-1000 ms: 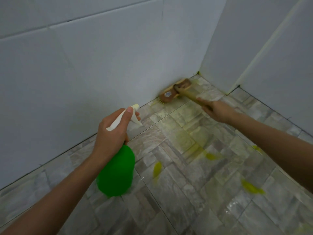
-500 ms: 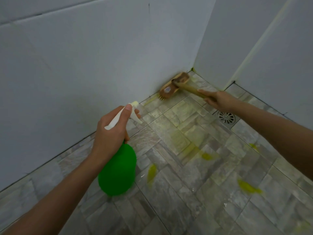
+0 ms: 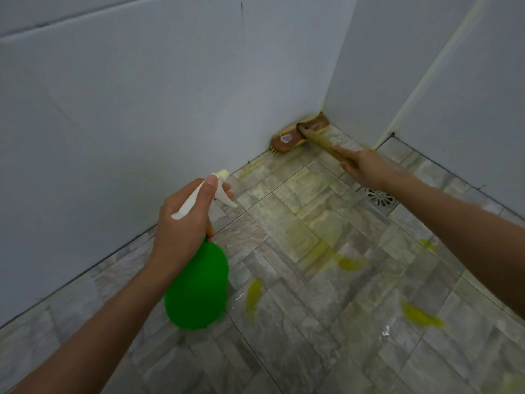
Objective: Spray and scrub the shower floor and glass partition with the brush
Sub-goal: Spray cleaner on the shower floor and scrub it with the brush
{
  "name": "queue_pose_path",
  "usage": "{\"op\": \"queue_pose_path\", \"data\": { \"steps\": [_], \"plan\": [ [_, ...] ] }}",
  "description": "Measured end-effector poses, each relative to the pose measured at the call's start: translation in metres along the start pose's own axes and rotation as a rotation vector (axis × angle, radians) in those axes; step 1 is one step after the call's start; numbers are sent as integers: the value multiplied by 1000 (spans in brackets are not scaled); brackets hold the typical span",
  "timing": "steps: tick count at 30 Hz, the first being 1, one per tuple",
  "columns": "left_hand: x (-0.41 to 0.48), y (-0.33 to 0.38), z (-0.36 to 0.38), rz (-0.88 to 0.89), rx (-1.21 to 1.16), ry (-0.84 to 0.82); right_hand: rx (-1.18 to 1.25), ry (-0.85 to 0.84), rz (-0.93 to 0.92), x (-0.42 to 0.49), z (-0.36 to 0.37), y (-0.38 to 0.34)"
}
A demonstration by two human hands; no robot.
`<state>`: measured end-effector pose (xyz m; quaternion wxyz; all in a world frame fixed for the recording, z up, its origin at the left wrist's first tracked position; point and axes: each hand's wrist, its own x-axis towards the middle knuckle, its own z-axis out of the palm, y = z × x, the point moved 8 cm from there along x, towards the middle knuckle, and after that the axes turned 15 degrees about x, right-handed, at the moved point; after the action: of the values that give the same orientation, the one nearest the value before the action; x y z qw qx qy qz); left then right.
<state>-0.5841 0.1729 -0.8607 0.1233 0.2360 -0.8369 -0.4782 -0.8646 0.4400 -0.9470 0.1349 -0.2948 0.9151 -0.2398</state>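
The brush (image 3: 300,134) lies head-down in the far corner of the shower floor (image 3: 326,322), against the wall. The right hand (image 3: 366,167) grips its handle just behind. The left hand (image 3: 184,223), nearer and well apart, grips the green spray bottle (image 3: 199,288).

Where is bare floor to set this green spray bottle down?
Free: the grey stone tiles along the white wall, left of the green plastic spray bottle. Crowded: the corner, with the wooden scrub brush, right hand and round metal drain; yellow smears dot the middle.
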Motion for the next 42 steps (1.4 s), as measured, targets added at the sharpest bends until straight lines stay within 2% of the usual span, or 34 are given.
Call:
{"op": "queue_pose_path", "data": {
  "steps": [2,4,7,9,13,15,17,22,27,33,36,38,39,42],
  "plan": [
    [2,1,2,-3,-2,-1,3,-125,-122,-9,15,-11],
    [2,2,3,5,7,-2,-19,-156,-172,-11,14,-10],
    [0,3,3,3,12,4,-22,4,-9,2,-10,4],
    [-1,2,2,0,26,5,-18,22,64,8,-18,6],
    [-1,4,4,3,17,18,-80,-135,131,6,-44,2],
    [-3,5,6,13,9,1,-55,-242,277,-10,-72,2],
    [-4,6,8,13,6,-19,-31,-251,379,-21,-88,-1],
    [-2,11,15,19,-6,-29,-90,-154,233,-6,-56,-18],
    [-3,14,16,39,-8,-45,3,-321,484,-28,-100,-14],
    [-2,17,21,48,-18,-45,-3,-221,370,-12,-74,-17],
    [-3,16,21,56,-10,-56,44,-310,530,-27,-97,-13],
    [-2,16,18,46,-15,-44,-7,-320,593,-27,-105,-19],
    [-1,16,18,42,-24,-39,-28,-308,579,-25,-100,-24],
    [1,20,18,54,-39,-32,-72,-215,388,-13,-80,-29]
  ]
}}
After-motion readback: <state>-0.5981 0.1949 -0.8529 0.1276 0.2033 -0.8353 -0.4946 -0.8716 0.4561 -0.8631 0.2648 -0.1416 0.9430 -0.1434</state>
